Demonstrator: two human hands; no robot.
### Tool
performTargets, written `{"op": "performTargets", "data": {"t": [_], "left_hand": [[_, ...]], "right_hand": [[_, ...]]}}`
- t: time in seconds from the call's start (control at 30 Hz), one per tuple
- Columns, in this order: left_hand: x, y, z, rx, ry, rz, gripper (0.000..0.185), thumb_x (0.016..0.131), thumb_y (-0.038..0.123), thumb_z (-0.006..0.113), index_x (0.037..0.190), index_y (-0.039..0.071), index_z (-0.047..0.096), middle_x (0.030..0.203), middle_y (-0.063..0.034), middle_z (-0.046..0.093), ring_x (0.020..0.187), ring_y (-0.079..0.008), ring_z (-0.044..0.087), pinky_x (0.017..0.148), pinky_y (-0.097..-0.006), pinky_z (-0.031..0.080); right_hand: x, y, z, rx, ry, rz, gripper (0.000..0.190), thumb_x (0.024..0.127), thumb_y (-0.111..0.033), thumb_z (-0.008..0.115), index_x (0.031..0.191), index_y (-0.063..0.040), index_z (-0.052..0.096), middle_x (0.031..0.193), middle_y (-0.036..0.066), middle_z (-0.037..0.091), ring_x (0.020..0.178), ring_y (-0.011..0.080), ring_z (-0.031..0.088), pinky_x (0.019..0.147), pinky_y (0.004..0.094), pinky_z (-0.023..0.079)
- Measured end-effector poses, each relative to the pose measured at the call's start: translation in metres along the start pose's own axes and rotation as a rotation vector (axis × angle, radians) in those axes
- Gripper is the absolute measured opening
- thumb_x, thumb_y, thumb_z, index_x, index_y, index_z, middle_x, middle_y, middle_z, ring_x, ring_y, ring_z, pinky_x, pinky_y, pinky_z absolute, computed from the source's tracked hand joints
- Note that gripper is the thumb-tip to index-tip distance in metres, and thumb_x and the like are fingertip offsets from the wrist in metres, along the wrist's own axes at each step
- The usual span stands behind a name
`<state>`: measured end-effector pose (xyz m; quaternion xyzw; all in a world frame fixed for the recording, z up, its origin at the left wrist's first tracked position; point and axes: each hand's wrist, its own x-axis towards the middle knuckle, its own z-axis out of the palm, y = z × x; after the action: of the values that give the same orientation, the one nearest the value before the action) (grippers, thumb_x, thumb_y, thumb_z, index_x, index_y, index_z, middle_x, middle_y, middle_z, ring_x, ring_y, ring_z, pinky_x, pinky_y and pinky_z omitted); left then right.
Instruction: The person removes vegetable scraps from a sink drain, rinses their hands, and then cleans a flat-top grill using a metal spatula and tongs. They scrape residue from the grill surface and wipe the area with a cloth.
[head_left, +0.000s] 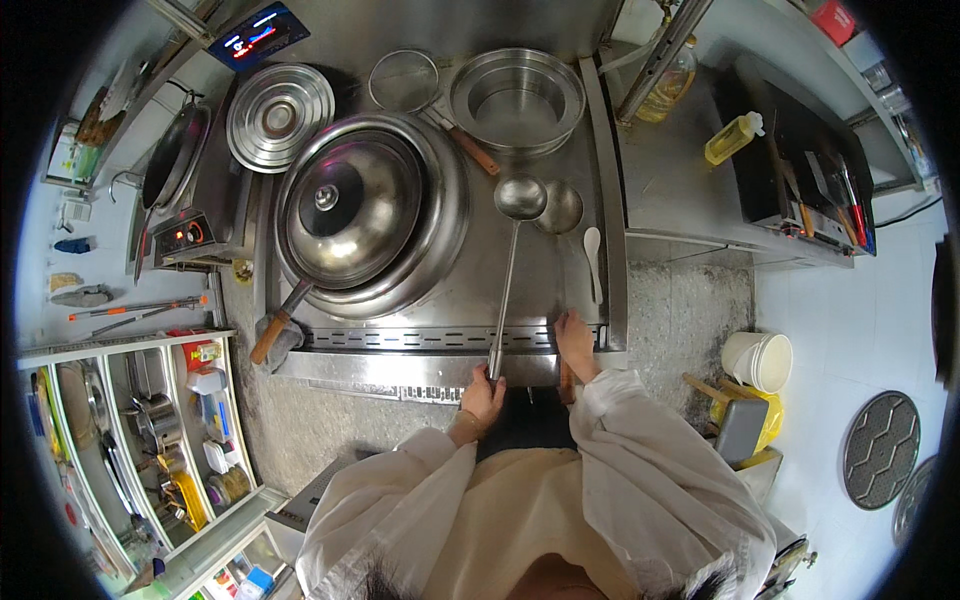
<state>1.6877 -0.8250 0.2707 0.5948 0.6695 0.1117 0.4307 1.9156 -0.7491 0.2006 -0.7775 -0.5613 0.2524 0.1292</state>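
Note:
My left hand (481, 399) is closed around the lower end of a long-handled metal ladle (520, 197), whose bowl lies over the steel cooktop. At the cooktop's front edge, my right hand (576, 343) grips the handle of a second round utensil (561, 208); its wooden end shows below the hand, and whether its bowl is solid cannot be told. A white spoon (592, 259) rests just beyond my right hand. Left of the ladle, a wok with a wooden handle (271, 337) sits under a domed metal lid (375, 202).
A wire strainer (403, 81), a steel basin (517, 101) and a round ridged lid (280, 118) line the back. Oil bottles (729, 141) stand on the right counter. A grey cloth (279, 346) hangs at the front left corner; shelves (169, 442) stand lower left.

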Motion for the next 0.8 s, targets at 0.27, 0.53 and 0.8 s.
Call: {"op": "performTargets", "data": {"t": [0.27, 0.53, 0.8], "left_hand": [[0.01, 0.02, 0.042, -0.206, 0.044, 0.06, 0.049, 0.094, 0.031, 0.052, 0.124, -0.002, 0.034, 0.094, -0.032, 0.061, 0.087, -0.0499, 0.059, 0.077, -0.0525, 0.047], [0.035, 0.036, 0.072, -0.176, 0.17, 0.064, 0.05, 0.093, 0.03, 0.052, 0.124, -0.004, 0.034, 0.094, -0.0323, 0.062, 0.087, -0.0487, 0.06, 0.076, -0.0526, 0.048], [0.073, 0.065, 0.068, 0.076, 0.128, 0.046, 0.049, 0.089, 0.034, 0.056, 0.113, -0.007, 0.043, 0.095, -0.0278, 0.061, 0.088, -0.0449, 0.06, 0.077, -0.0505, 0.049]], "right_hand": [[0.026, 0.017, -0.014, 0.251, 0.144, -0.099, 0.024, 0.092, -0.02, 0.053, 0.097, 0.004, 0.053, 0.076, 0.029, 0.062, 0.073, 0.0472, 0.061, 0.06, 0.0532, 0.048], [0.059, 0.011, -0.01, 0.31, 0.118, -0.087, 0.029, 0.094, -0.024, 0.051, 0.094, 0.005, 0.053, 0.079, 0.031, 0.061, 0.079, 0.0489, 0.06, 0.065, 0.054, 0.047], [0.089, 0.019, 0.005, 0.234, -0.007, -0.082, 0.036, 0.095, -0.029, 0.05, 0.101, 0.006, 0.051, 0.081, 0.032, 0.062, 0.079, 0.0491, 0.061, 0.069, 0.0554, 0.049]]}}
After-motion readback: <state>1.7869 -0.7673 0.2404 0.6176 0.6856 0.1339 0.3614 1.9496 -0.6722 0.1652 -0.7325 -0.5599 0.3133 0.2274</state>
